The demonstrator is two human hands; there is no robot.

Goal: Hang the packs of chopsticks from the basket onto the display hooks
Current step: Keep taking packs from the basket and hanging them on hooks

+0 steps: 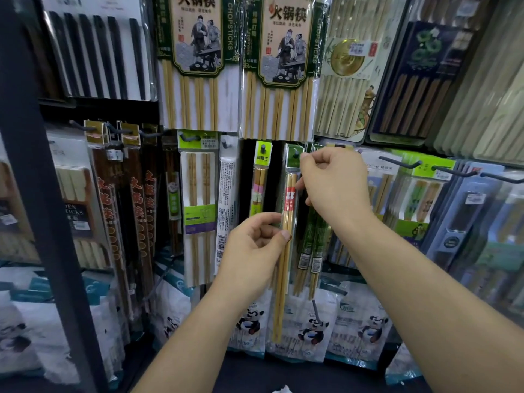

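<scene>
Progress looks partial: a narrow clear pack of pale bamboo chopsticks with a red band (289, 199) sits at a dark metal display hook (295, 152), centre of the rack; whether it is threaded cannot be told. No basket shows. The left hand (255, 245) pinches the pack's middle, and the right hand (331, 180), fingers curled, pinches its green top.

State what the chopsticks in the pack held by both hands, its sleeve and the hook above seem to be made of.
Chopsticks: pale tan, matt sticks with red printed bands, probably bamboo or wood. Pack sleeve: clear glossy film catching the light, likely thin plastic. Hook: smooth dark grey peg, metal or plastic; the picture cannot settle which.
</scene>
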